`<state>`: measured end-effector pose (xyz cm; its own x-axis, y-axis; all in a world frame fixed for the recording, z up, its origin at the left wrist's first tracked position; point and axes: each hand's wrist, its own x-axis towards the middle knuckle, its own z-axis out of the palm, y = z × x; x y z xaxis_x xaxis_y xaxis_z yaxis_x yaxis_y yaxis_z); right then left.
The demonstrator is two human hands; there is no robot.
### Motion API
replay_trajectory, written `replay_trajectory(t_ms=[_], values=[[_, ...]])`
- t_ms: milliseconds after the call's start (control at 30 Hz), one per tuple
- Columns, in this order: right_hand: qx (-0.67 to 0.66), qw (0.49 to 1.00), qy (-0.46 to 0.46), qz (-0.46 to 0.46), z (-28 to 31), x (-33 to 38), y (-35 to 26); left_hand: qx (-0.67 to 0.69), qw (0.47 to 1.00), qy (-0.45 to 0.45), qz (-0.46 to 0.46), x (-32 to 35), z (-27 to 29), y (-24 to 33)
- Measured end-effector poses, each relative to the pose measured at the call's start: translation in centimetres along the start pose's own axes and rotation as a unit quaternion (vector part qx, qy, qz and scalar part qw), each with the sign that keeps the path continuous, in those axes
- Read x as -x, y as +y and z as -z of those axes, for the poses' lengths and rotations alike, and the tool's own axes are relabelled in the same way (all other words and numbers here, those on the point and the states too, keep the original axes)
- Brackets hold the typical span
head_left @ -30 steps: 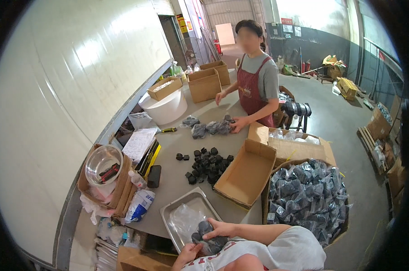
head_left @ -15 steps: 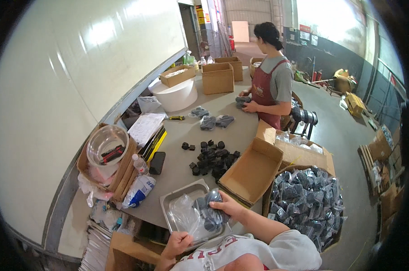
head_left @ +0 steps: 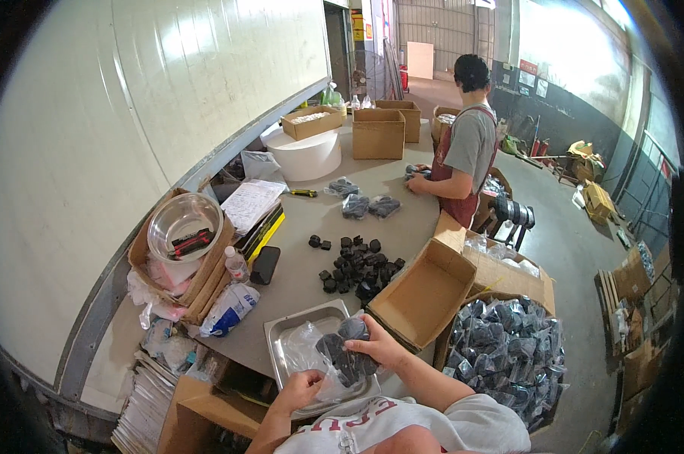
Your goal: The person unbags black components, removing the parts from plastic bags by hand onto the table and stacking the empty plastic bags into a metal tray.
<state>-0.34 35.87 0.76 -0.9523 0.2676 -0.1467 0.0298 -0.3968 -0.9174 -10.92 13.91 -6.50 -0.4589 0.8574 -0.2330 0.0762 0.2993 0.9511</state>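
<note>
Over a steel tray (head_left: 275,333) at the table's near edge, my right hand (head_left: 378,344) grips a clear plastic bag (head_left: 343,362) of black parts, fingers wrapped round its upper right side. My left hand (head_left: 302,390) is closed in a pinch at the bag's loose lower left edge; its fingertips are partly hidden. More clear plastic (head_left: 302,344) lies in the tray beside the bag. Just beyond the tray is a loose pile of small black plastic parts (head_left: 357,265). Three filled bags (head_left: 355,206) lie farther up the table.
An open cardboard box (head_left: 425,291) stands right of the pile. Below it, a large carton holds many bagged black parts (head_left: 508,348). To the left are a clear bowl (head_left: 184,219), a bottle (head_left: 236,265) and a phone-like black object (head_left: 265,265). A co-worker (head_left: 466,144) handles a bag across the table.
My left hand has moved up to the bag's edge from below the tray. My right hand still grips the bag. The co-worker has turned farther away, and the whole view has shifted slightly.
</note>
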Motion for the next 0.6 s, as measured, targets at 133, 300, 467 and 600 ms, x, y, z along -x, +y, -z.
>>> replay_trajectory(t_ms=[133,300,467,600], values=[[0.049,0.998,-0.019,0.042,0.5,-0.4,0.7,-0.035,0.998,0.026,-0.042,-0.2,-1.3,0.2],[0.011,0.998,-0.055,-0.003,3.2,-1.1,-0.1,0.128,0.992,-0.011,0.021,0.4,3.0,3.4],[-0.113,0.993,0.017,-0.008,3.6,-5.3,-1.0,0.262,0.96,0.098,-0.024,-3.9,4.1,5.5],[-0.154,0.982,0.097,0.05,5.7,-12.0,-3.8,0.315,0.927,0.204,-0.024,-5.4,3.6,5.0]])
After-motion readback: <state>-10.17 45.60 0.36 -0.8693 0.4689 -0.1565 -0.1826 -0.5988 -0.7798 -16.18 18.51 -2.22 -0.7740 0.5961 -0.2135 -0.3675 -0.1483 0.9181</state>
